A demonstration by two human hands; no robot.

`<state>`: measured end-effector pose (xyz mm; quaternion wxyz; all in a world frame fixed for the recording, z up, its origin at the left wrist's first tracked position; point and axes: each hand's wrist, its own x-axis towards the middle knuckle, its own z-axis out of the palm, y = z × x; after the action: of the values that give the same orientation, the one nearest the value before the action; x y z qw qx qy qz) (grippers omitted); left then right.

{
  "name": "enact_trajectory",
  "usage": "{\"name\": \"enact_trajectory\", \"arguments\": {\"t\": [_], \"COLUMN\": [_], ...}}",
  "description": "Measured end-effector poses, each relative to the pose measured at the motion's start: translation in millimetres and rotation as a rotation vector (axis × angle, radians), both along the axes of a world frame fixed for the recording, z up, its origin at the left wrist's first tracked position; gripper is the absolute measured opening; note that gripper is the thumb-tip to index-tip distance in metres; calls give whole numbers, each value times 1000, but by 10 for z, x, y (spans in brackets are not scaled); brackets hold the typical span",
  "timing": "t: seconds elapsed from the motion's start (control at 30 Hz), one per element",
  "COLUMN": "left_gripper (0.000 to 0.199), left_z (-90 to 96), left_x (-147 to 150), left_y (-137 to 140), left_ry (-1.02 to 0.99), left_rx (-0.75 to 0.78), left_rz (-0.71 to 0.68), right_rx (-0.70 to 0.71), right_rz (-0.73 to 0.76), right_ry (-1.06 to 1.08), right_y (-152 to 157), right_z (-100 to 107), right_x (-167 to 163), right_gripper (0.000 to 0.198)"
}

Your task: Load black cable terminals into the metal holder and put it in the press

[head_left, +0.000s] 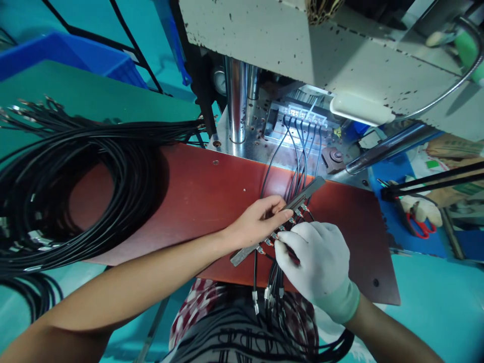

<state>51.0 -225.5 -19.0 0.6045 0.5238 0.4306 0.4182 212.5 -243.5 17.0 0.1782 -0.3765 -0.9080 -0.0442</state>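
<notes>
Lying diagonally across the red tabletop (196, 201), the metal bar (280, 222) sits right between both hands. The bare left hand (257, 222) presses flat on the bar's upper edge, fingers extended, nothing gripped. The gloved right hand (317, 262) sits just below the bar, fingertips pinched narrow on a black cable (278, 275) end at the row of terminals; further cables run from the bar up to the press fixture (302, 118).
</notes>
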Motion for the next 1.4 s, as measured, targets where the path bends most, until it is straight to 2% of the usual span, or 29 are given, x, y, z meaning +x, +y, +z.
{"name": "enact_trajectory", "arguments": {"t": [0.2,0.63,0.83,0.93,1.0,1.13,1.3,1.4], "left_gripper": [34,32,34,35,34,31,30,31], "left_z": [-22,-26,-30,-29,-9,89,194,195], "left_x": [-2,-4,5,22,35,80,258,425], "left_y": [11,9,17,15,12,40,151,242], "left_ry": [-26,-13,5,-8,-13,34,149,231], "left_rx": [-13,-33,-20,-31,-32,-13,35,57], "left_rz": [-2,13,17,20,18,-18,-87,-181], "right_rx": [-54,62,-59,-72,-35,85,-76,-149], "right_rz": [14,80,85,78,35,-33,135,95], "right_ry": [-35,17,46,48,6,-146,-367,-433], "right_y": [-81,-88,-69,-52,8,290,663,771], "right_z": [66,-57,18,105,169,295,488,580], "right_x": [23,-50,47,91,122,243,503,649], "right_gripper": [12,8,14,16,16,32,31,31]}}
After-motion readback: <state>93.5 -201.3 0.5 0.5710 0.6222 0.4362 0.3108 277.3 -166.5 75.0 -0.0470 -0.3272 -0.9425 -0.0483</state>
